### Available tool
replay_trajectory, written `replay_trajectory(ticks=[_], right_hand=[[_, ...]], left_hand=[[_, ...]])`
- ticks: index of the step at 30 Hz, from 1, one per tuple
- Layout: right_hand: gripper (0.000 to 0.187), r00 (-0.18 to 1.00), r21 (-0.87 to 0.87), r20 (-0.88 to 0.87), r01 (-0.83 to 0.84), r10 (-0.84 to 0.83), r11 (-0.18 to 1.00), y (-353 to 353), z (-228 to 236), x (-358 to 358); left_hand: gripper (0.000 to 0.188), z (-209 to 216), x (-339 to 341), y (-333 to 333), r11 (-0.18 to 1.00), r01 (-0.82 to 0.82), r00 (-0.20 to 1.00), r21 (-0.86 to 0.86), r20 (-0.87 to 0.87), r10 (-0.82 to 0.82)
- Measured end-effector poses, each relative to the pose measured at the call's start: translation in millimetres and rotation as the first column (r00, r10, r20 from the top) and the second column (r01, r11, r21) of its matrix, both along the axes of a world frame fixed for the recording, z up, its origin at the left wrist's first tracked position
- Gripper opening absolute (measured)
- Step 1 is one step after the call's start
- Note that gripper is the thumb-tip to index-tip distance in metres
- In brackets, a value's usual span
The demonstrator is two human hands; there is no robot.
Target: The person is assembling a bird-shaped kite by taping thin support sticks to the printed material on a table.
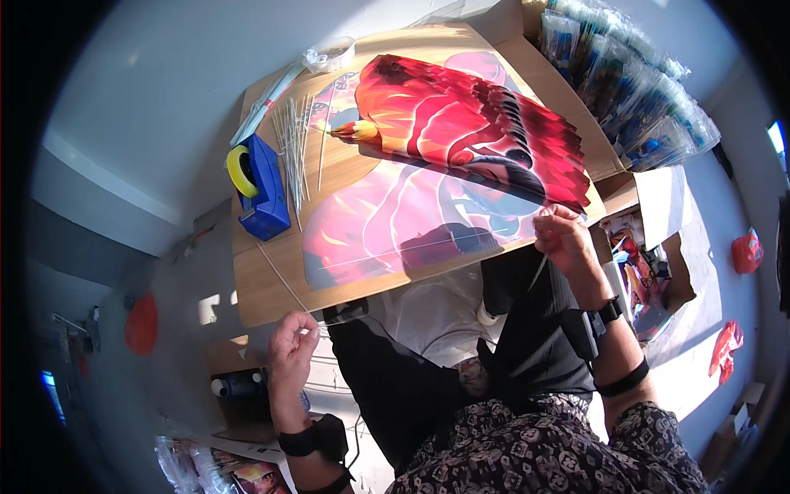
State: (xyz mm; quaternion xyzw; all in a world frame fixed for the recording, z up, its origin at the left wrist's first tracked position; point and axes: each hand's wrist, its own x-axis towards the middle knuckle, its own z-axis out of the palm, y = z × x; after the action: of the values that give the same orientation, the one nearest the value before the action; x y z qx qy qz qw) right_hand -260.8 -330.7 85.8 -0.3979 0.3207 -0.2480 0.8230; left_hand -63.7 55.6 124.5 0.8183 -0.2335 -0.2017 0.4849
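My left hand [294, 344] is closed in a pinch just off the table's front left edge. A thin pale stick [281, 277] runs from its fingertips up over the tabletop. Beside those fingers shows a small clear, shiny piece [350, 314]. At the front right edge, my right hand [564, 239] also pinches, close to the corner of a red printed kite sheet [461, 123] with bird-like wings. A narrow pale strip [539, 272] hangs below it; what the fingertips grip is too small to tell. Under the kite lies a paler printed sheet [362, 222].
On the table [276, 300] stand a blue tape dispenser [267, 185] with a yellow roll, several thin sticks [292, 148] and a clear tub [333, 56]. Bagged goods [642, 90] fill a carton at right. An open box [638, 272] sits below the right edge.
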Motion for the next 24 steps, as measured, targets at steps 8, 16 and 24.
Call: replay_trajectory(ticks=[8,16,24], right_hand=[[0.012,0.939,-0.667,-0.281,-0.042,-0.199,0.744,9,-43,10],[0.015,0.832,-0.756,-0.431,-0.121,-0.349,0.643,20,-47,27],[0.020,0.830,-0.753,-0.442,-0.136,-0.340,0.644,4,-55,20]], left_hand=[[0.002,-23,62,-14,0.999,-0.015,0.990,-0.037,-0.139,0.010],[0.012,-34,91,-35,0.993,-0.121,0.971,-0.006,-0.211,0.117],[0.011,-43,103,-51,0.976,-0.158,0.967,0.148,-0.177,0.184]])
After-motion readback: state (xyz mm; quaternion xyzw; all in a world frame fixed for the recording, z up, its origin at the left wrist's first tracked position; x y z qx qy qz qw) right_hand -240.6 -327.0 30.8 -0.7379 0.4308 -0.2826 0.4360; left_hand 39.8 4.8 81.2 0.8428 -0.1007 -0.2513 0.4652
